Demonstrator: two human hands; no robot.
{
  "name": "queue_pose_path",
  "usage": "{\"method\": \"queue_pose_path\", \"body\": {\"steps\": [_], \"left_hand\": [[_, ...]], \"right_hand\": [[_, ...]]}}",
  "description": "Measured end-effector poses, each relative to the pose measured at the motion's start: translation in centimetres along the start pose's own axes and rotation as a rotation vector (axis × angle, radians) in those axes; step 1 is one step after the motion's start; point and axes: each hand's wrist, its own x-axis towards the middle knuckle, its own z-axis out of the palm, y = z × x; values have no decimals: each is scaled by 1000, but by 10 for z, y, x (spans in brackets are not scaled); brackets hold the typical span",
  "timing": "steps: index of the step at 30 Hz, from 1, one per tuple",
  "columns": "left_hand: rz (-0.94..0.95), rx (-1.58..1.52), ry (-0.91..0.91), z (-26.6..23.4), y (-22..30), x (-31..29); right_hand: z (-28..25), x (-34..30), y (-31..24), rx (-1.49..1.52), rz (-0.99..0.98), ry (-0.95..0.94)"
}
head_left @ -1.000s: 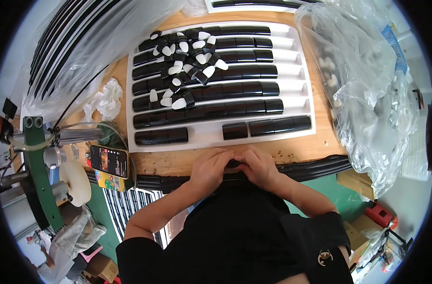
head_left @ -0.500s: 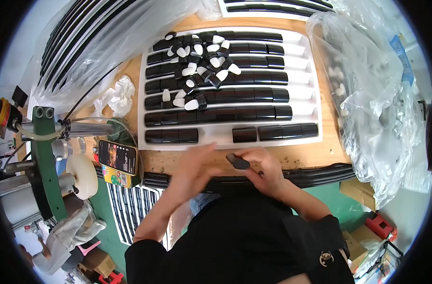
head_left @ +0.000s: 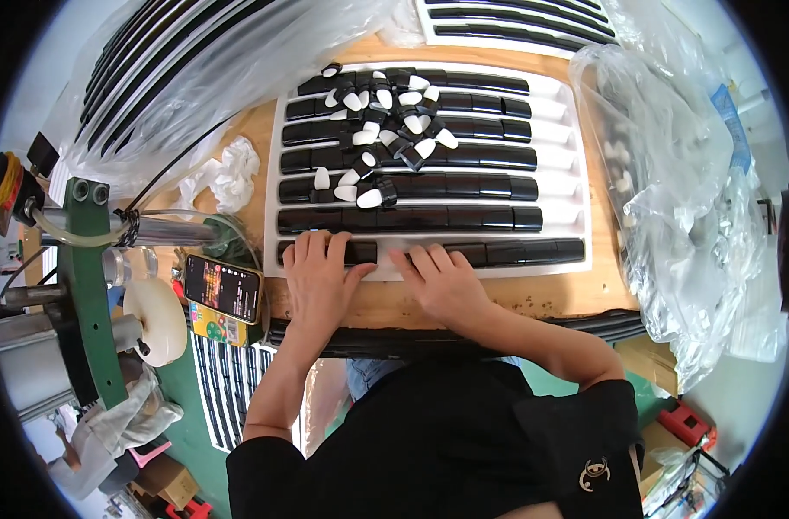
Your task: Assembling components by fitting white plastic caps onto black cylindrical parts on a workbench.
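A white tray [head_left: 567, 160] lies across the wooden table, its long grooves holding rows of glossy black square-sided pieces. My left hand [head_left: 317, 275] rests palm-down on the left pieces of the nearest row, its fingertips over their far side and its thumb out to the right. Its fingers hide part of those black pieces [head_left: 361, 253]. My right hand [head_left: 445, 281] lies over the same row right of a short gap, fingers stretched over the left end of the right-hand pieces [head_left: 533, 252]. Small black parts with white oval tips [head_left: 412, 123] lie heaped over the farther rows.
A phone [head_left: 223, 288] leans on a yellow box left of the tray, beside a green metal frame [head_left: 92, 285] with a white roller [head_left: 156, 322]. Crumpled tissue [head_left: 234, 176] lies behind it. Clear plastic bags [head_left: 671, 225] fill the right side. Another filled tray [head_left: 516, 26] stands behind.
Both hands have moved forward from the table's near edge onto the nearest row. The dark piece my right hand held is no longer visible in it. The view has shifted slightly.
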Motion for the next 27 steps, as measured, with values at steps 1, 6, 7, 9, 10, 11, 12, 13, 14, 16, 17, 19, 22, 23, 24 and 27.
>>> {"method": "queue_pose_path", "body": {"steps": [1,6,7,9,10,11,12,13,14,16,17,19,22,23,24,27], "left_hand": [[-2,-10,-14,-1,-1,0],[153,-155,-55,3,-16,4],[223,-179,-82,5,-18,5],[270,-115,-94,5,-16,6],[332,-74,-122,0,-15,8],[397,-32,-148,-3,-13,10],[406,-32,-147,-5,-11,11],[421,-29,-160,-6,-10,11],[436,-27,-173,-6,-10,11],[428,-67,-141,-3,-12,10],[416,-109,-110,-1,-14,8],[370,-171,-99,-1,-19,6],[216,-363,-33,-8,-8,0],[105,-491,26,-12,-3,-3],[104,-493,26,-17,-2,-8],[-143,-814,-98,-18,0,-28]], "right_hand": [[-2,-2,1,19,-2,-17],[-1,2,14,343,110,-17],[-3,10,21,538,213,-20],[-3,37,31,474,198,195],[1,51,34,436,230,180],[6,65,40,392,214,230],[11,71,44,346,189,201],[17,74,48,304,161,171],[21,74,50,301,164,175],[24,72,52,300,182,62],[22,71,52,301,181,64],[14,69,53,338,211,-35],[1,43,43,661,289,199],[-11,31,38,753,299,227],[-25,12,30,800,363,150],[-29,-47,5,900,440,121]]}}
